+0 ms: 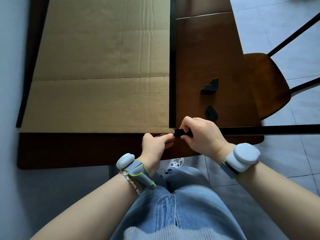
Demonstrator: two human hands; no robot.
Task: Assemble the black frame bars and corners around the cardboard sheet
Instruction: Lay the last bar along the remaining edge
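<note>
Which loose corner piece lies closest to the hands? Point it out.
The nearer corner piece, just beyond the right hand; the other corner piece sits farther back.

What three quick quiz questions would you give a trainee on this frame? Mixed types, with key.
1. True or false: the right hand grips a black corner piece.
2. How many loose corners lie on the table?
3. The bar beside the right hand: A stands upright, B sticks out past the table's right edge, C is bent in two.
Key: 1 true; 2 two; 3 B.
</note>
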